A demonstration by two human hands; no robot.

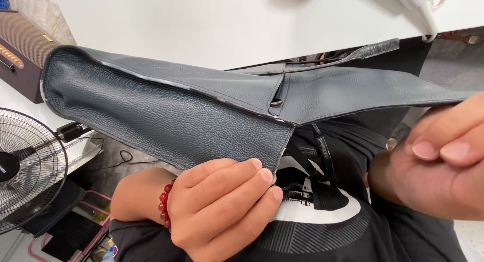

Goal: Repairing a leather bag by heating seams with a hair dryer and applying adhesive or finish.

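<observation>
Two hands are showing: one left hand [222,206] and one right hand [438,161]. One dark grey leather bag [151,106] is hanging between them, one metal snap [276,103] is showing on it, and one red bead bracelet [164,206] is circling the left wrist. One black fan [27,166] is standing nearby.

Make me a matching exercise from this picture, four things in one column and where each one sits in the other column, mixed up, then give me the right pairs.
Things:
1. leather bag
2. fan
3. bead bracelet
4. metal snap

Places:
A. on the wrist of the left hand
B. floor level, far left of the view
C. held up between the left hand and the right hand
D. on the bag's upper fold, near its middle

Pairs: 1-C, 2-B, 3-A, 4-D
</observation>
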